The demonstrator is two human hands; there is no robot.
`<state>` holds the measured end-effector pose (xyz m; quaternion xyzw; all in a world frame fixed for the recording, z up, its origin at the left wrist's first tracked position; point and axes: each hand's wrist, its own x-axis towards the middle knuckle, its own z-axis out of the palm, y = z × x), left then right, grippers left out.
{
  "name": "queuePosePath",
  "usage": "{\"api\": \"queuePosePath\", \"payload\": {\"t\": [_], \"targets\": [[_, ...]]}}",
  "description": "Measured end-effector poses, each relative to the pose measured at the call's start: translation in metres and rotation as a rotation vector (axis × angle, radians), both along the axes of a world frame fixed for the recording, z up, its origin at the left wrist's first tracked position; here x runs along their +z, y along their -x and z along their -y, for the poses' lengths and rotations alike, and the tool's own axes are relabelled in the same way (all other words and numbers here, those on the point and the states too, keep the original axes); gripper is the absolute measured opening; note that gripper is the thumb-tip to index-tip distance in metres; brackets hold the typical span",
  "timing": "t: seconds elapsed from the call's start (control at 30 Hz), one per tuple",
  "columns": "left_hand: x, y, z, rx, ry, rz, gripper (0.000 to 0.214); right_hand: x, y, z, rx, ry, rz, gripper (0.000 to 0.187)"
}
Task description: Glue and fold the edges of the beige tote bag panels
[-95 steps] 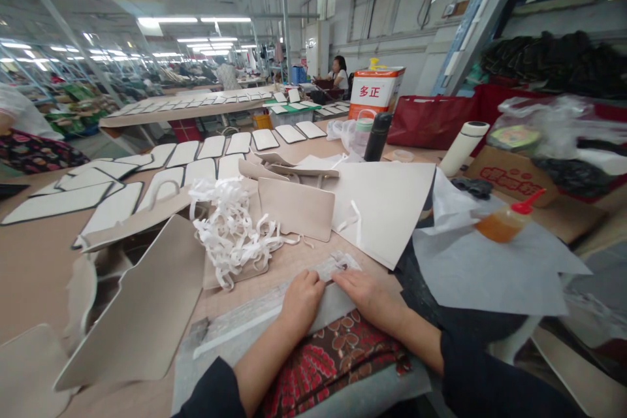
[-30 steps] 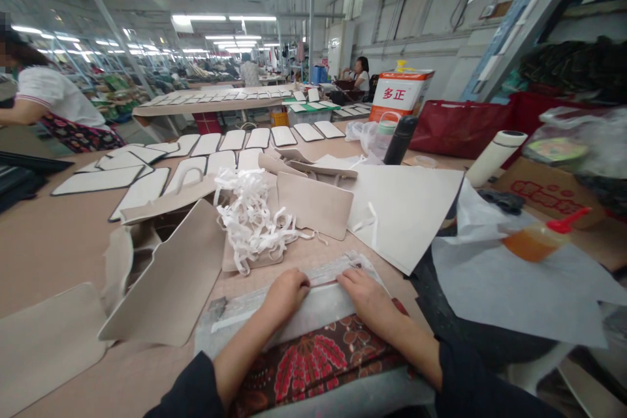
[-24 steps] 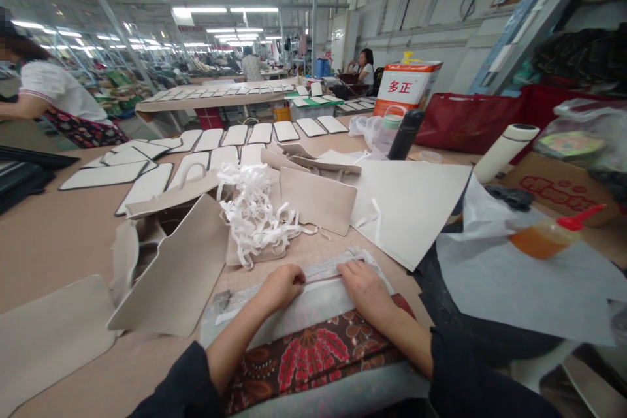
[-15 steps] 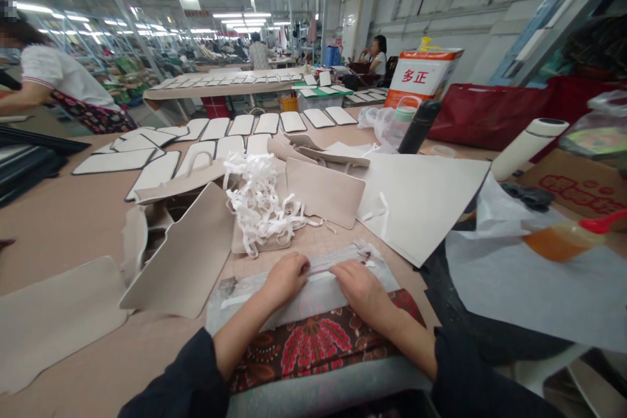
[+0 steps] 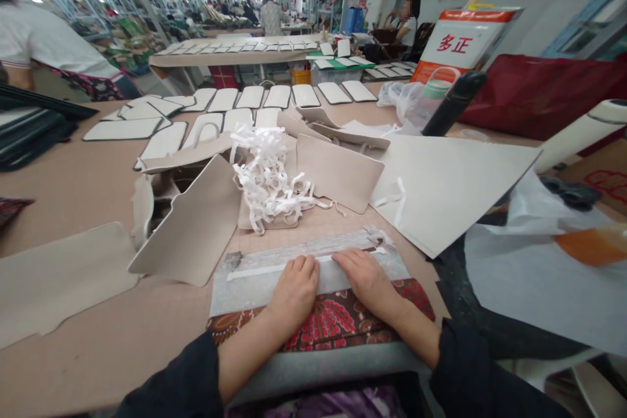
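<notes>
A piece of brown and red patterned fabric (image 5: 337, 313) lies in front of me, with a pale grey backing (image 5: 245, 297) above it. A narrow white strip (image 5: 264, 269) runs across the backing. My left hand (image 5: 296, 284) rests palm down on the strip, its fingers slightly bent and close together. Just to the right, my right hand (image 5: 365, 281) lies over the same strip with its fingers stretched out flat. Neither hand lifts anything. Beyond them is a tangled heap of white ribbon strips (image 5: 269, 176) among beige bag pieces (image 5: 196, 222).
White dark-edged panels (image 5: 277, 96) lie in rows at the back. To the right are a large pale sheet (image 5: 455, 176), a black bottle (image 5: 453, 104), a white bottle (image 5: 585, 127) and an orange-white can (image 5: 463, 46). A person (image 5: 59, 46) bends at the far left.
My left hand has moved slightly right and nearer me, its fingers now lying along the white strip. My right fingers have settled flatter on it. The view has shifted.
</notes>
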<state>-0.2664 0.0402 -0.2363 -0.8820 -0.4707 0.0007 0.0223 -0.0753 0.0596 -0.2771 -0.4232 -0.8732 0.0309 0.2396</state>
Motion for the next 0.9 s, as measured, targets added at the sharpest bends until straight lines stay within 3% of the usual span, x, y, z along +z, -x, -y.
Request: {"api": "queuePosePath", "payload": {"t": [0.27, 0.53, 0.73, 0.9], "targets": [[-0.002, 0.002, 0.009, 0.010, -0.037, -0.056, 0.029, 0.011, 0.005, 0.006, 0.013, -0.079, 0.109, 0.031], [-0.008, 0.005, 0.016, 0.058, -0.036, -0.034, 0.033, 0.002, 0.021, 0.014, 0.141, -0.108, 0.065, 0.041], [-0.005, 0.022, 0.025, 0.083, -0.044, -0.092, 0.031, 0.008, 0.029, 0.017, 0.131, -0.121, 0.137, 0.041], [-0.005, 0.020, 0.027, 0.121, -0.041, -0.079, 0.034, 0.009, 0.046, 0.023, 0.172, -0.122, 0.117, 0.043]]}}
